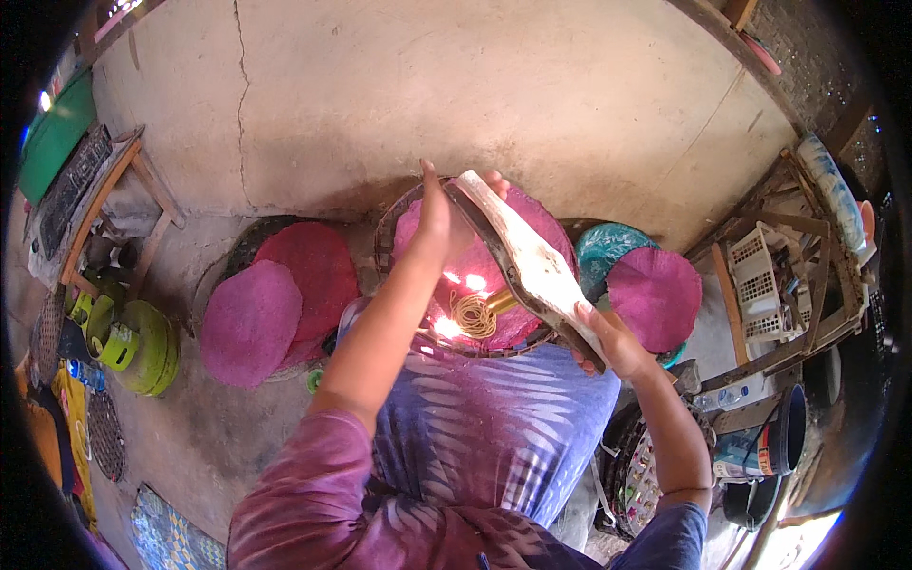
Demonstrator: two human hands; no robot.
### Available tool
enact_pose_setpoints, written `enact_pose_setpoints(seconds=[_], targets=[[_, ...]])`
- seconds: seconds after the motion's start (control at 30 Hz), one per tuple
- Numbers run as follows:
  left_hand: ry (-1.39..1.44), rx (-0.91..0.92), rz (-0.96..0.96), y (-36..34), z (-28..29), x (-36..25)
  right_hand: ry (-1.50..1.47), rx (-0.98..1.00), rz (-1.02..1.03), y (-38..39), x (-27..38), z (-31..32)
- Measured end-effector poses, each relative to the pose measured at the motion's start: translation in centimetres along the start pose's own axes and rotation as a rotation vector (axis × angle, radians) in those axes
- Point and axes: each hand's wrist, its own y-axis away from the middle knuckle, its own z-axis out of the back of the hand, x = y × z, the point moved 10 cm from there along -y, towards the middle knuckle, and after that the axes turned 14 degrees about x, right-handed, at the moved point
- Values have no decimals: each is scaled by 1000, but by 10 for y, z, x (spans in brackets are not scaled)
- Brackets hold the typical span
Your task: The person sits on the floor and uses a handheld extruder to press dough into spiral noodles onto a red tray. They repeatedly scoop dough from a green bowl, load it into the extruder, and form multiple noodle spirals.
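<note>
A long, worn, pale wooden board (537, 256) with a dark edge slants over a round woven basket (382, 233) in front of me. My right hand (613, 340) grips its lower end, thumb on top. Near the upper end, my left hand (439, 214) has its thumb raised; its fingers pass behind the board, with tips showing beyond it. Pink material (408, 223) fills much of the basket. On it lie a tan coil of what look like rubber bands (473, 316) and a brass-coloured cylinder (500, 301), partly hidden by the board.
Left of the basket lie a purple-pink disc (252, 323) and a red disc (309, 271). A magenta disc (654, 299) covers part of a teal basin (608, 247) at right. Green gas cylinders (152, 347) stand left; a wooden rack (807, 247) stands right. A cracked wall (427, 85) rises behind.
</note>
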Motion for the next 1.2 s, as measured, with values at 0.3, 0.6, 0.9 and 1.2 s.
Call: enact_pose_setpoints(seconds=[0.3, 0.6, 0.9, 1.2], targets=[[-1171, 171, 642, 69, 51, 75, -138, -5, 129, 7, -14, 2], [-1665, 202, 736, 62, 72, 74, -194, -86, 268, -5, -40, 10], [-2240, 433, -353, 135, -20, 28, -571, -114, 503, 8, -113, 9], [-2293, 265, -8, 108, 17, 0, -912, -81, 751, 9, -159, 3]])
